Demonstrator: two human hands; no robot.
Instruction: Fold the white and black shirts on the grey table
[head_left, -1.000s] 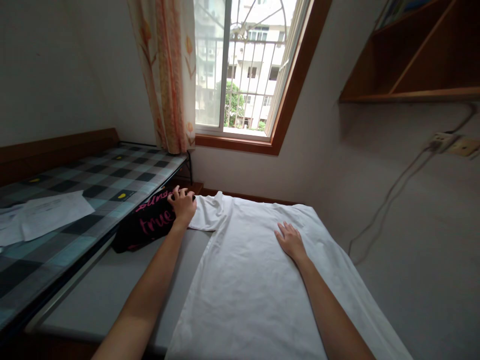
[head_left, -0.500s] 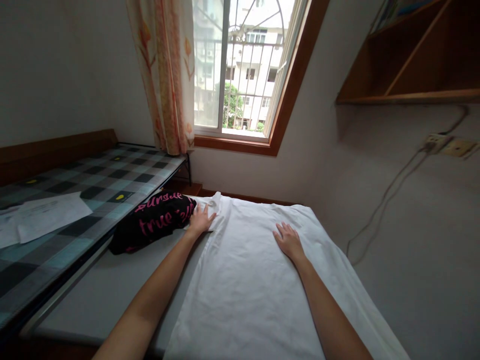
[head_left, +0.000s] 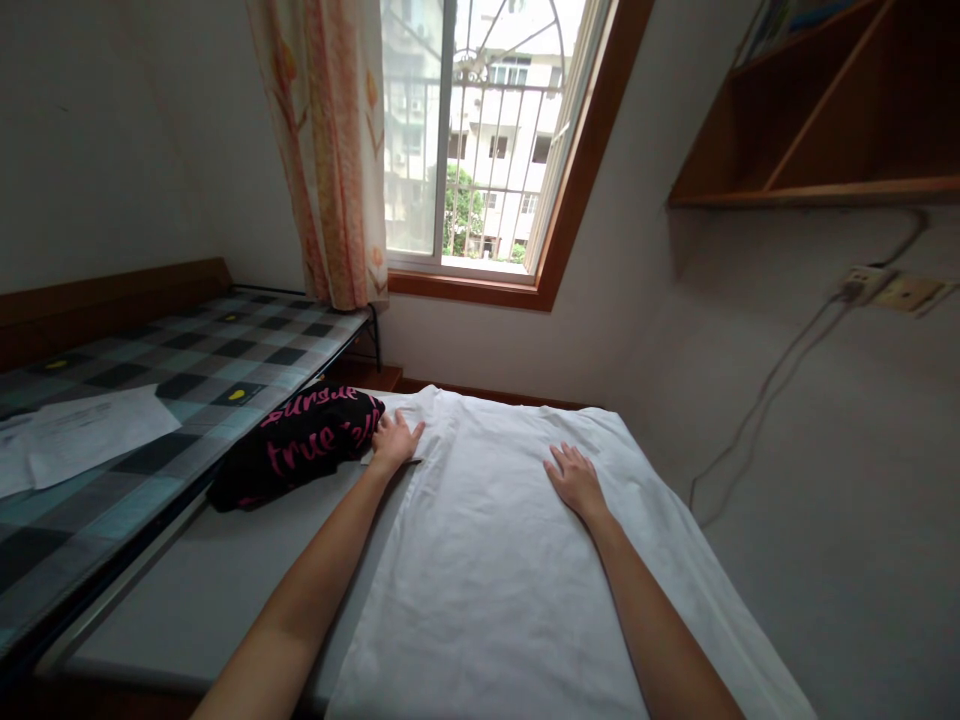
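A white cloth [head_left: 480, 560] lies spread lengthwise over a pale tabletop [head_left: 202, 590], its right side sloping down towards the wall. My right hand [head_left: 576, 480] rests flat on it with the fingers stretched forward. Past the cloth's left edge, my left hand [head_left: 396, 442] is open, fingers spread, touching the end of a black bundled fabric item [head_left: 300, 445] with pink lettering. Under that hand a small pale flat thing with a dark edge shows in part; I cannot make out what it is.
To the left stands a bed with a checked mattress [head_left: 187, 370] and papers [head_left: 97, 430] on it. A curtain [head_left: 334, 150] hangs by the barred window [head_left: 487, 150]. At right are a wooden shelf [head_left: 817, 195], a wall socket [head_left: 862, 285] and a hanging cable [head_left: 757, 410].
My left hand and the black bundle have shifted very slightly left. The whole view has moved a little too. My right hand stays flat on the cloth.
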